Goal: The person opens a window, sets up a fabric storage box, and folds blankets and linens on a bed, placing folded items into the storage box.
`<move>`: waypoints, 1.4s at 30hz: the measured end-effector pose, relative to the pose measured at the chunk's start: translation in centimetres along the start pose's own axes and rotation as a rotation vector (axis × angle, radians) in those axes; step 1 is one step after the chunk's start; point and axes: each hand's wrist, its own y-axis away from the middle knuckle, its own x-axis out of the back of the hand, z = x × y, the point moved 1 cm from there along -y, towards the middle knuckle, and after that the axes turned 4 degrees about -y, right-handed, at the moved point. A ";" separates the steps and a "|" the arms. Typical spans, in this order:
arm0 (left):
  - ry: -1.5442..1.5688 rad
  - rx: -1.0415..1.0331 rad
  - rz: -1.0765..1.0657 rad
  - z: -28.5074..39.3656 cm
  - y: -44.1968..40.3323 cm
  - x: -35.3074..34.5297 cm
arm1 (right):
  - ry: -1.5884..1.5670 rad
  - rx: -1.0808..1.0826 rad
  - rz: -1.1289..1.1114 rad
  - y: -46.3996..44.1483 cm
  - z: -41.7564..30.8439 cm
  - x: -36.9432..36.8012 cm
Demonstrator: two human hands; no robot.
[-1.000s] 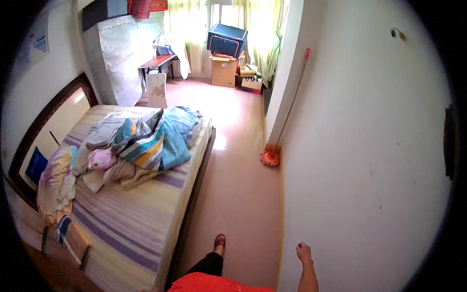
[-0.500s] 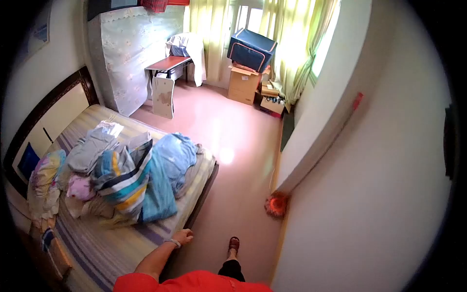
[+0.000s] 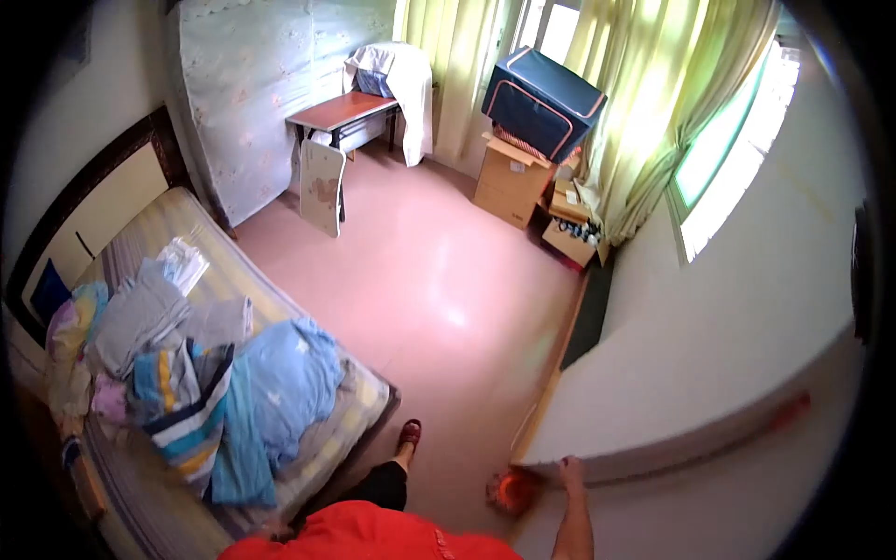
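My right hand (image 3: 571,472) is at the lower right, loosely closed, with no object visible in it. It overlaps the view of a long-handled broom or mop with a red fringed head (image 3: 513,490), whose handle slants along the white wall; I cannot tell whether they touch. My left hand (image 3: 273,530) is a blurred patch at the bottom, beside the bed edge and partly hidden by my red shirt; its fingers cannot be made out. On the bed (image 3: 373,397) lie a heap of light blue cloth (image 3: 289,378), a striped cloth (image 3: 187,406) and grey clothing (image 3: 140,313).
Pink floor (image 3: 401,271) runs between bed and wall. Ahead stand a small red-topped table (image 3: 350,109) with a white board (image 3: 322,187) leaning by it, a cardboard box (image 3: 509,182) under a blue storage box (image 3: 541,105), and an open carton (image 3: 571,243) near the curtains.
I have moved forward and my view has turned right. My left hand has dropped back to the bottom edge, while my right hand has come into view near the broom or mop.
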 end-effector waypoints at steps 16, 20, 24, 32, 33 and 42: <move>0.359 -0.738 0.612 60.5 -6.9 48.9 | -0.048 -0.330 -0.702 -32.6 -8.4 -11.1; 0.370 -0.423 0.514 63.4 -14.2 49.8 | -0.005 -0.364 -0.682 -44.3 -11.9 -9.0; 0.175 -0.217 0.201 61.8 -17.4 48.3 | 0.526 -0.028 -0.664 -60.8 -15.2 -3.3; 0.231 0.107 0.028 64.0 -24.0 59.5 | -0.393 0.001 0.047 -100.2 -46.9 4.2; 0.189 0.087 0.021 65.6 -26.1 63.8 | -0.556 -0.046 0.027 -102.9 -47.3 2.3; 0.244 -0.361 0.640 89.2 -41.5 109.4 | 0.043 -0.354 -0.898 -104.3 -48.9 -14.3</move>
